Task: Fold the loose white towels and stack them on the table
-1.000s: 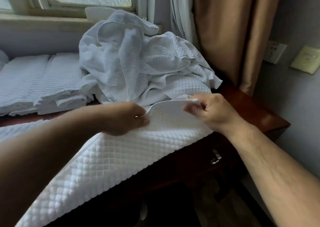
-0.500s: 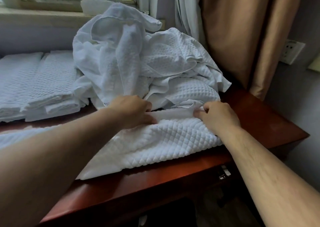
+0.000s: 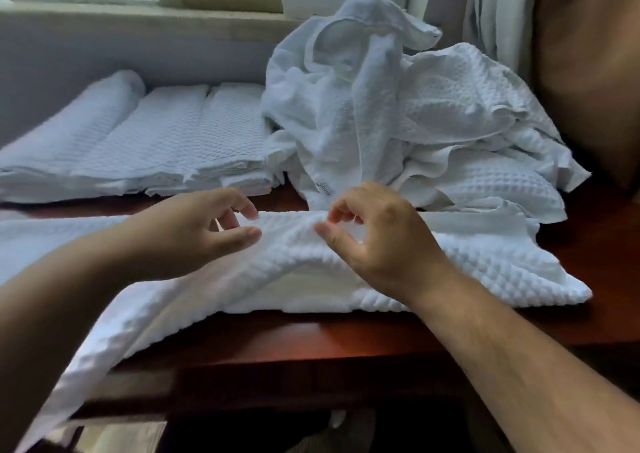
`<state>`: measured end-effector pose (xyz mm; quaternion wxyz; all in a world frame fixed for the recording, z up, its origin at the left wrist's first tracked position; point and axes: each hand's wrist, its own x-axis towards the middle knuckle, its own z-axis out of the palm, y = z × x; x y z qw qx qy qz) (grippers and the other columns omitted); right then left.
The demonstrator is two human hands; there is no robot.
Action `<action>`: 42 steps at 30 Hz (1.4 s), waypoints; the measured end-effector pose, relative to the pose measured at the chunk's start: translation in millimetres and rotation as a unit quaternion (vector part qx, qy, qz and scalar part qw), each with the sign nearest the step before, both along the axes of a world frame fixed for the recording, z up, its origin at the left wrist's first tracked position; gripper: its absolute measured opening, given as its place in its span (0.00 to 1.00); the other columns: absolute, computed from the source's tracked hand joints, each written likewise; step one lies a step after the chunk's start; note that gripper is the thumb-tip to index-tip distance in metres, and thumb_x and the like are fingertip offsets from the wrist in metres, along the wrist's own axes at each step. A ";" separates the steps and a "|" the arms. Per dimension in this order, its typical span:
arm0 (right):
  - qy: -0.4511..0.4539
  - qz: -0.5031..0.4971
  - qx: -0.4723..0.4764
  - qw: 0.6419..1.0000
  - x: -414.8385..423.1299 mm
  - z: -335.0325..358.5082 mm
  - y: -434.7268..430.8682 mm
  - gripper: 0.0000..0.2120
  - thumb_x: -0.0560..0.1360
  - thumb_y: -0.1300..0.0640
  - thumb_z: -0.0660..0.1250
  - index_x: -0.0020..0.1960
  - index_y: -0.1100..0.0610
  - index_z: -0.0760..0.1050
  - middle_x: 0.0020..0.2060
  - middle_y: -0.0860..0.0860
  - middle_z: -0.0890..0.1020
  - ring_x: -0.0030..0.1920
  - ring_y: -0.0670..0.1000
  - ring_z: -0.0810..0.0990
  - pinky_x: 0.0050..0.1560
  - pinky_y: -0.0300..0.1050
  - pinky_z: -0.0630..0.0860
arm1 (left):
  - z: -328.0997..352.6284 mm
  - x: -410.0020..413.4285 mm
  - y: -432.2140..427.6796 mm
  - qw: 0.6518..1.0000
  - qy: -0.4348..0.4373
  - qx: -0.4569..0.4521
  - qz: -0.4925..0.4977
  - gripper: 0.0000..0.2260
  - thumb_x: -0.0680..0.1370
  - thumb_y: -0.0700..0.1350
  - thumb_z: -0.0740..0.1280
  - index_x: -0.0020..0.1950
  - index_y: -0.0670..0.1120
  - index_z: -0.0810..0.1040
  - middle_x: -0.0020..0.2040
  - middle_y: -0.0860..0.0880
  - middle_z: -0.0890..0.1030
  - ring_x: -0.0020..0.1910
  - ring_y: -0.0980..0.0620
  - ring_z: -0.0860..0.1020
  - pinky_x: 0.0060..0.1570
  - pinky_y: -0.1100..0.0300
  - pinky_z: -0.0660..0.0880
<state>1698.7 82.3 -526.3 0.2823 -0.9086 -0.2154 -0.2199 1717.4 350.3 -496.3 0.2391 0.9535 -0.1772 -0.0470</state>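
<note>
Quilted towel (image 3: 467, 262): left end runs out of frame at lower left. Label (image 3: 323, 186) on the loose pile (image 3: 450, 106): too small to read. Folded stack (image 3: 166, 141): cut off at the left edge, blurred.

My feed shows two limbs: the left forearm (image 3: 69, 296) and right forearm (image 3: 502, 348), both bare to the frame edge. The left hand (image 3: 194, 231) and right hand (image 3: 374, 241) are ungloved. Fine hair covers the right forearm, and the fingernails (image 3: 250, 235) are short.

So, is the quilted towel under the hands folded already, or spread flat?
Partly folded: on the right the towel lies doubled, layers showing at its near edge; its left end trails unfolded off the table.
</note>
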 end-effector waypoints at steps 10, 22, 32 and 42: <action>-0.051 0.268 -0.279 0.921 -18.0 -11.3 168.1 0.28 0.71 0.33 0.70 0.64 0.48 0.78 0.57 0.50 0.79 0.59 0.56 0.75 0.60 0.58 0.72 | -44.0 -66.8 129.8 0.980 -0.077 -0.075 0.167 0.03 0.78 0.49 0.69 0.48 0.58 0.81 0.42 0.59 0.82 0.45 0.60 0.78 0.42 0.69 0.69; -0.074 0.277 -0.079 0.955 9.0 8.3 220.7 0.18 0.79 0.41 0.61 0.48 0.55 0.79 0.33 0.46 0.79 0.31 0.52 0.77 0.30 0.48 0.73 | -41.5 -100.5 217.0 0.944 -0.004 -0.251 0.212 0.15 0.77 0.49 0.58 0.52 0.52 0.84 0.49 0.54 0.85 0.51 0.57 0.82 0.55 0.59 0.75; 0.143 0.213 -0.280 0.925 77.7 -5.4 237.8 0.35 0.65 0.20 0.54 0.63 0.38 0.69 0.45 0.34 0.71 0.45 0.38 0.73 0.48 0.42 0.70 | -40.7 -111.0 262.5 0.972 0.047 -0.163 0.162 0.32 0.66 0.68 0.73 0.68 0.66 0.72 0.64 0.66 0.77 0.66 0.66 0.73 0.66 0.61 0.69; -0.017 0.315 -0.269 0.910 76.3 -7.3 253.0 0.19 0.78 0.37 0.54 0.60 0.45 0.74 0.48 0.40 0.76 0.46 0.45 0.77 0.44 0.42 0.72 | -63.8 -111.7 275.0 0.985 -0.041 -0.067 0.151 0.40 0.63 0.58 0.80 0.70 0.74 0.63 0.63 0.75 0.67 0.65 0.71 0.70 0.60 0.77 0.66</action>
